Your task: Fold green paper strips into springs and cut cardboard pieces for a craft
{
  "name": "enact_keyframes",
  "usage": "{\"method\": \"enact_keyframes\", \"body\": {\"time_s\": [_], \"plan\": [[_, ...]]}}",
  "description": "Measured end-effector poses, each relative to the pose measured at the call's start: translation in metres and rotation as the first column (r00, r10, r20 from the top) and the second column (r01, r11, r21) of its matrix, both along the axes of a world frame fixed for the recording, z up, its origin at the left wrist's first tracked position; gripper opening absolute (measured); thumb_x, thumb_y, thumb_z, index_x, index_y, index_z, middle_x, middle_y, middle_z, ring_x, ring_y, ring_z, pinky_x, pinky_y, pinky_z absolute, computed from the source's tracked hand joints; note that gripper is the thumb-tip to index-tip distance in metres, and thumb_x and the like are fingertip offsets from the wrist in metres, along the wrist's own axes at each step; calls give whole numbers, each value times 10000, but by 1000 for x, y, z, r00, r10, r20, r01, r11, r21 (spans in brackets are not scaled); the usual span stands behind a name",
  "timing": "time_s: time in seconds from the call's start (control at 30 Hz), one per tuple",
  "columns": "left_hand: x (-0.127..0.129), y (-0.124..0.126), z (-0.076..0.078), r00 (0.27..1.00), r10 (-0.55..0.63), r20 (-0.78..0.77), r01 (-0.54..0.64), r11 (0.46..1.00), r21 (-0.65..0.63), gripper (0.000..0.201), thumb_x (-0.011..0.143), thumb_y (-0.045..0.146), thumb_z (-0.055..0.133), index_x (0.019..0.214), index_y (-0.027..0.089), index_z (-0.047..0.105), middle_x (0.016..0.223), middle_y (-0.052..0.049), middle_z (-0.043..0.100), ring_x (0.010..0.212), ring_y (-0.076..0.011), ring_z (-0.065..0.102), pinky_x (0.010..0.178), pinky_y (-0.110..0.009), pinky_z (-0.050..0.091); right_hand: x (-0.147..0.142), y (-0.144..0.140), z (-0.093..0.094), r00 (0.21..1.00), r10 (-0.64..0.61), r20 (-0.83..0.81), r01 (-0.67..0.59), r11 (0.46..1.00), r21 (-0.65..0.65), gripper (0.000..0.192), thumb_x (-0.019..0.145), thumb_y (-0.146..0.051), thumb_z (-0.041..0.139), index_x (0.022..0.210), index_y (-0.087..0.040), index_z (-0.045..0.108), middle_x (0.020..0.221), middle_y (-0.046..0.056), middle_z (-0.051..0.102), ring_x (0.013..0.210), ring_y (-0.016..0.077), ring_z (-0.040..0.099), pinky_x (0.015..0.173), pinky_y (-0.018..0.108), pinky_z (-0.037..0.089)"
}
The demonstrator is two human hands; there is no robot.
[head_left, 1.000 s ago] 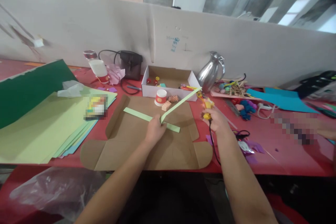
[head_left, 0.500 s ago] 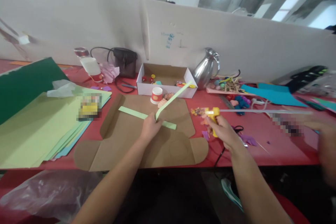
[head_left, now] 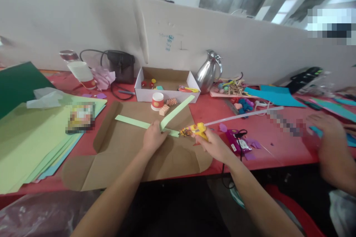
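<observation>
A long red desk is running along a pale partition wall, cluttered with craft bits. At its near edge a flattened cardboard box is lying open. The person's left hand is resting on that cardboard, fingers curled and pinching a light green paper strip at the point where it is folding; one arm of the strip is lying flat toward the left, the other is rising toward a white cardboard tray near the back edge. The right hand is gripping a yellow glue gun, fist closed around its handle, the nozzle pointing left and sitting just beside the fold. A clear glue stick is jutting out behind the gun. Stacked green paper sheets are covering the desk's left end. Another person's hand is hovering over the right end.
</observation>
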State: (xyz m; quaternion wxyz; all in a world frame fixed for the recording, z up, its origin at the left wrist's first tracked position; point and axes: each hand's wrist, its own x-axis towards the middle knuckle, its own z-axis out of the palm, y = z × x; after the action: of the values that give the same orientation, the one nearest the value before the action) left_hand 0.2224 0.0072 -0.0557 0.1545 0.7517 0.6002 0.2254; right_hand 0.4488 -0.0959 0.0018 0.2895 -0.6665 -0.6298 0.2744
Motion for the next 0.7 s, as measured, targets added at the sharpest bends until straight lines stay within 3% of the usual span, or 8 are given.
{"method": "enact_keyframes", "body": {"time_s": [0.3, 0.7], "plan": [[1, -3, 2, 1000, -22, -20, 22, 1000, -6, 349, 756, 478, 657, 890, 220, 464, 951, -106, 605, 929, -305, 600, 664, -337, 407, -3, 7, 1, 993, 5, 115, -2, 1000, -23, 315, 891, -418, 545, 1143, -234, 588, 937, 84, 707, 878, 258, 656, 715, 299, 441], [1, -3, 2, 999, -25, -35, 25, 1000, -13, 350, 759, 479, 656, 900, 212, 479, 943, -106, 605, 905, -297, 604, 658, -334, 403, -4, 14, 3, 982, 15, 191, -12, 1000, -18, 313, 893, -436, 557, 1123, -227, 593, 954, 92, 717, 880, 271, 653, 715, 304, 430]]}}
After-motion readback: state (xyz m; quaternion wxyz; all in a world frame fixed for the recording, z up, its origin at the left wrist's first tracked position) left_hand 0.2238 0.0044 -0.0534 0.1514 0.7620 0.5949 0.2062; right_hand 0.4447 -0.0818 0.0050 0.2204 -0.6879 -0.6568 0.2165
